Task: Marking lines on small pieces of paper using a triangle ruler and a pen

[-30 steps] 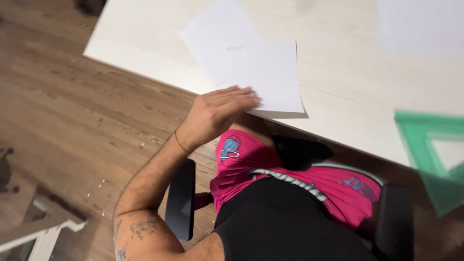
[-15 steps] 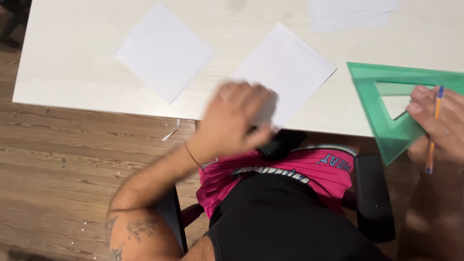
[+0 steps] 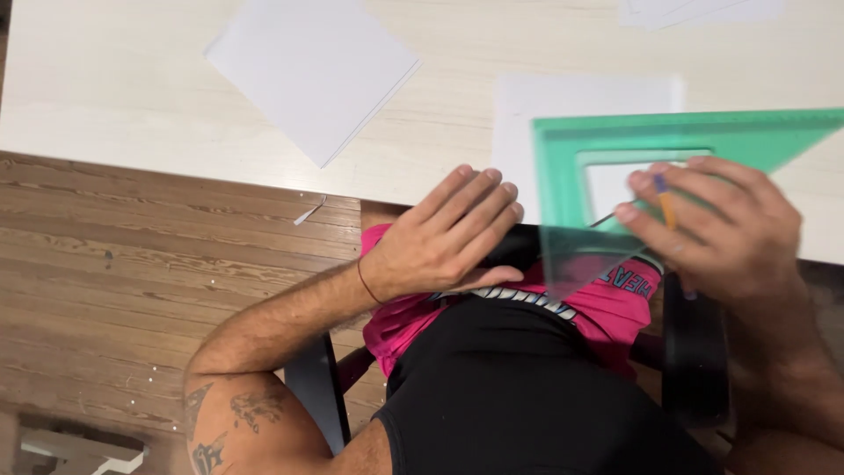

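Under the right hand (image 3: 716,233), clamped on a pencil (image 3: 665,202), lies a green set square (image 3: 563,167); left hand (image 3: 448,237) open.

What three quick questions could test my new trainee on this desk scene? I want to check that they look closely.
1. True or false: the translucent green plastic set square lies over a white paper sheet.
2. Which hand holds the orange pencil? A) left hand B) right hand
3. What surface are the sheets on?

Key: 1 true. 2 B. 3 The pale wooden table.
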